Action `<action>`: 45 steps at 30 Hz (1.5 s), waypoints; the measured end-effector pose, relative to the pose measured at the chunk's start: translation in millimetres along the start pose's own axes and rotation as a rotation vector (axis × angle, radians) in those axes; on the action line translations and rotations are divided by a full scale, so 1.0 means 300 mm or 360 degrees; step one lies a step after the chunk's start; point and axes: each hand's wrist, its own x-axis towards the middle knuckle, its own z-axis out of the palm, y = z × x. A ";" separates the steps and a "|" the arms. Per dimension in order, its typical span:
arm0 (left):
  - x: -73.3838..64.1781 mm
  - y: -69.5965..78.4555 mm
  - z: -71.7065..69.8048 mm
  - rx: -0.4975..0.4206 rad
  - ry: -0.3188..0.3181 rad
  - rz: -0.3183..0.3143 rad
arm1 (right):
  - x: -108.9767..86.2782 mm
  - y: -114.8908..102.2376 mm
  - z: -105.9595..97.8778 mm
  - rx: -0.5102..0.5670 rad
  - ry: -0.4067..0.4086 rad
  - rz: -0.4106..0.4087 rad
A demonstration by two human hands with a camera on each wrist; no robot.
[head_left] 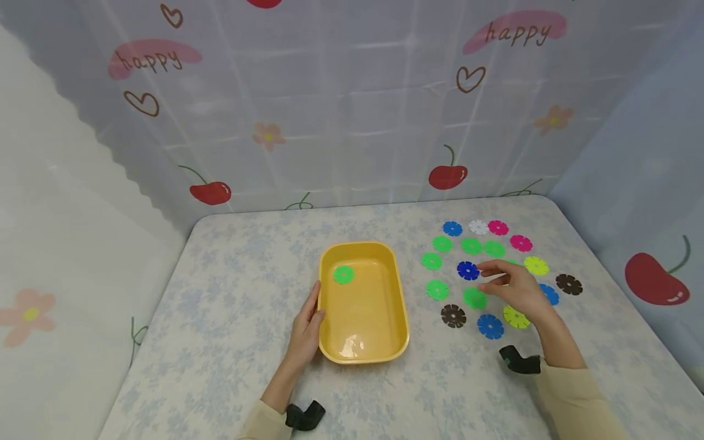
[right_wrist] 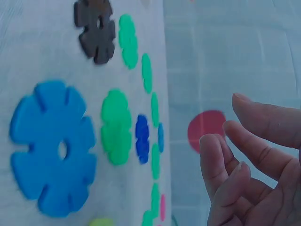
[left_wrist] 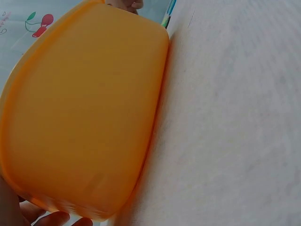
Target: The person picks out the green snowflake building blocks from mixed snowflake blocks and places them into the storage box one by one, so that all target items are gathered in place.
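My left hand (head_left: 304,333) grips the left side of a yellow plastic tray (head_left: 364,354), its fingers along the outer wall. A single green notched disc (head_left: 343,275) lies inside the tray near the far left corner. To the right, my right hand (head_left: 514,286) hovers over scattered flower-shaped interlocking discs, thumb and index finger parted with nothing between them. Closest to its fingertips are a dark blue disc (head_left: 468,271) and a green disc (head_left: 475,298). In the right wrist view a lighter blue disc (right_wrist: 54,148) looms large, left of the hand.
More discs lie loose on the table (head_left: 231,305): a brown disc (head_left: 453,316), a yellow disc (head_left: 536,266), a pink disc (head_left: 498,227), a white disc (head_left: 478,227) and several greens. A printed curtain (head_left: 352,110) hangs behind the table. Black wrist mounts (head_left: 519,360) sit at both cuffs.
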 end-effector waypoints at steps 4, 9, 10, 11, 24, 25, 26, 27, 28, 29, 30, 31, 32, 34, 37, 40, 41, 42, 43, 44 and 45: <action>-0.001 -0.001 0.001 -0.0018 0.0005 -0.0013 | -0.002 0.054 -0.004 -0.0001 0.0002 0.0061; -0.001 -0.002 0.005 -0.0047 0.0000 -0.0008 | -0.001 0.104 0.015 0.0039 -0.0054 0.0093; -0.001 -0.002 0.006 -0.0050 -0.0001 -0.0007 | 0.000 0.112 0.018 0.0046 -0.0064 0.0095; -0.001 -0.003 0.006 -0.0052 -0.0004 -0.0001 | 0.001 0.120 0.022 0.0054 -0.0074 0.0100; -0.008 -0.003 0.007 -0.0056 -0.0004 -0.0013 | 0.003 0.153 0.050 -0.0007 -0.0118 0.0123; -0.009 -0.003 0.007 -0.0055 -0.0006 -0.0015 | 0.003 0.154 0.051 -0.0015 -0.0114 0.0123; -0.009 -0.003 0.006 -0.0054 -0.0007 -0.0019 | 0.003 0.155 0.052 -0.0021 -0.0111 0.0117; -0.009 -0.002 0.006 -0.0054 -0.0008 -0.0025 | 0.003 0.157 0.054 -0.0033 -0.0103 0.0116; -0.010 -0.001 0.005 -0.0054 -0.0009 -0.0031 | 0.004 0.159 0.056 -0.0045 -0.0096 0.0111; -0.010 0.000 0.005 -0.0056 -0.0009 -0.0037 | 0.005 0.161 0.059 -0.0057 -0.0089 0.0103; -0.010 0.001 0.005 -0.0056 -0.0009 -0.0041 | 0.007 0.162 0.061 -0.0074 -0.0084 0.0097; -0.010 0.002 0.005 -0.0059 -0.0010 -0.0044 | 0.009 0.163 0.065 -0.0092 -0.0076 0.0102; -0.010 0.003 0.005 -0.0063 -0.0010 -0.0048 | 0.011 0.163 0.068 -0.0114 -0.0071 0.0102; -0.011 0.004 0.005 -0.0068 -0.0012 -0.0046 | 0.015 0.161 0.072 -0.0146 -0.0067 0.0099; -0.009 0.005 0.006 -0.0075 -0.0013 -0.0034 | 0.019 0.155 0.073 -0.0156 -0.0066 0.0098; -0.007 0.005 0.005 -0.0073 -0.0010 -0.0027 | 0.025 0.150 0.070 -0.0136 -0.0055 0.0088; -0.006 0.006 0.005 -0.0074 -0.0008 -0.0027 | 0.027 0.148 0.069 -0.0132 -0.0050 0.0087; -0.005 0.005 0.005 -0.0073 -0.0006 -0.0029 | 0.029 0.147 0.067 -0.0130 -0.0047 0.0081; -0.005 0.005 0.004 -0.0071 -0.0004 -0.0029 | 0.031 0.146 0.066 -0.0126 -0.0045 0.0083; -0.004 0.004 0.004 -0.0071 -0.0003 -0.0029 | 0.033 0.145 0.065 -0.0120 -0.0043 0.0081; -0.004 0.004 0.004 -0.0070 -0.0002 -0.0031 | 0.034 0.145 0.063 -0.0117 -0.0042 0.0081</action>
